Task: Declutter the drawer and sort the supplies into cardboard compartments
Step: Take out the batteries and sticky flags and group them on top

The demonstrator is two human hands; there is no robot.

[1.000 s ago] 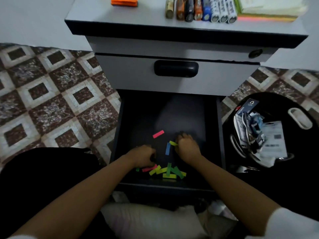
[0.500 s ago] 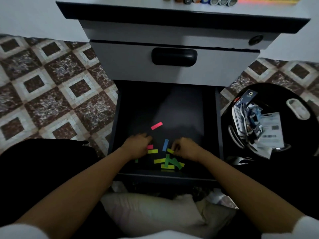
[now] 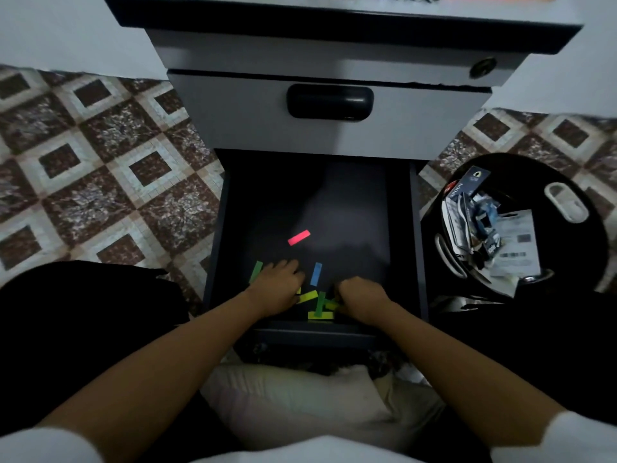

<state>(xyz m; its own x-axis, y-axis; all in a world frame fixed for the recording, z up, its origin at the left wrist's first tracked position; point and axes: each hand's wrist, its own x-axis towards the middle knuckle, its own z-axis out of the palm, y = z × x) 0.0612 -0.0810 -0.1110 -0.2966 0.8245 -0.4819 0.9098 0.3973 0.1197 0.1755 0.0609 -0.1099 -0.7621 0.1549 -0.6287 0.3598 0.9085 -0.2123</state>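
Status: drawer (image 3: 350,202) is mostly bare, with only loose coloured paper strips on its floor. The pink strip (image 3: 298,237) lies alone further back, the green strip (image 3: 256,272) is just left of my left hand (image 3: 277,287), the blue strip (image 3: 316,274) sits between the hands, and the yellow-and-green pile (image 3: 319,307) is at the front edge. The bin (image 3: 527,172) on my right holds packaging scraps, so I judge the clear-out well along. No cardboard compartments are in view, so sorting looks not yet begun. Left hand: knuckles up, fingers bent down onto the drawer floor at the pile's left end; can't tell if they pinch anything. Right hand (image 3: 362,297): fingers curled under at the pile's right side, touching it; tips hidden, so I can't confirm a grip.
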